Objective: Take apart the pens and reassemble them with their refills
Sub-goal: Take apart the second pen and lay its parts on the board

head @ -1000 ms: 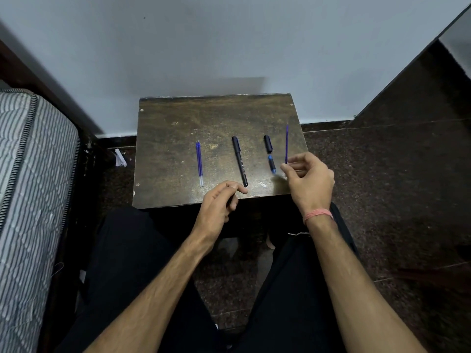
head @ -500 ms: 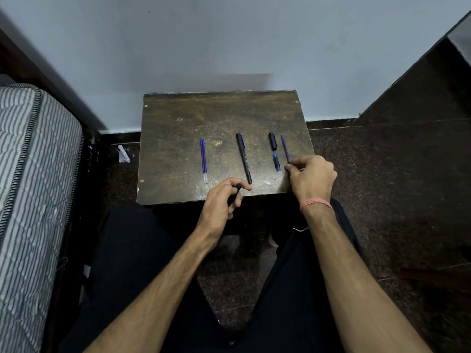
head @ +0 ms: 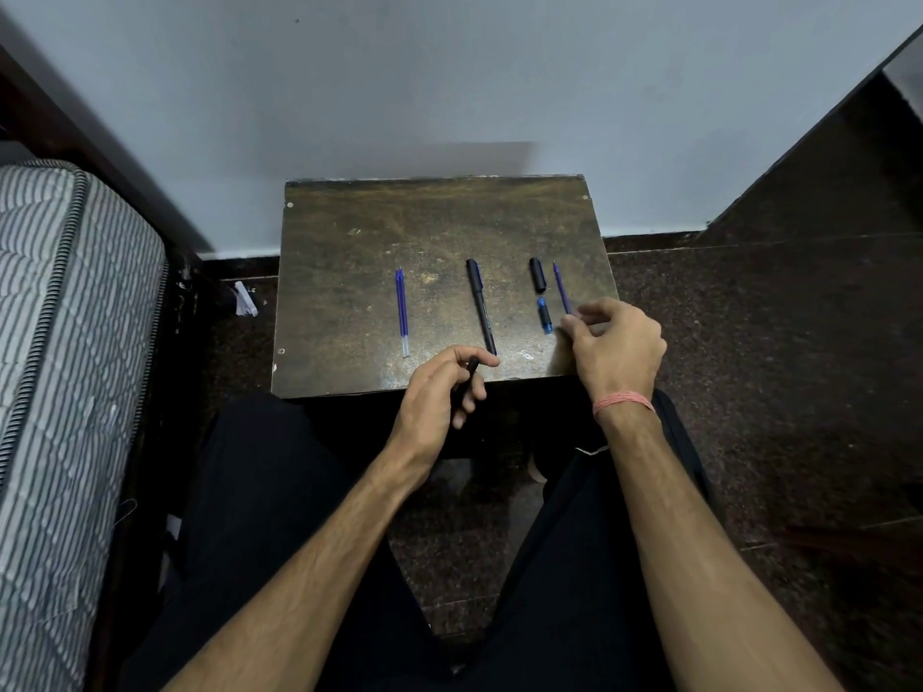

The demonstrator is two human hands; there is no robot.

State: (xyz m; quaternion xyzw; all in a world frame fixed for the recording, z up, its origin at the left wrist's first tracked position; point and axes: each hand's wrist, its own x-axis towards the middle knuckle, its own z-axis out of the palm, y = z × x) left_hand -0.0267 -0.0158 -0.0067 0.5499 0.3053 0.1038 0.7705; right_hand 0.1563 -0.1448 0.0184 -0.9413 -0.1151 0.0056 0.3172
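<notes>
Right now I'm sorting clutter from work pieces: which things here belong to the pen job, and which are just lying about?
Job:
blue refill
whole black pen
black cap
blue end piece
second refill at right hand
black barrel in left hand

Lying about:
mattress
paper scrap on floor

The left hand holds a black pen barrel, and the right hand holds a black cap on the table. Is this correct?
Not quite. The head view shows the right hand pinching a blue refill; the black cap lies untouched on the table. The left hand does hold the barrel.

Worn table – refill, pen, cap
</notes>
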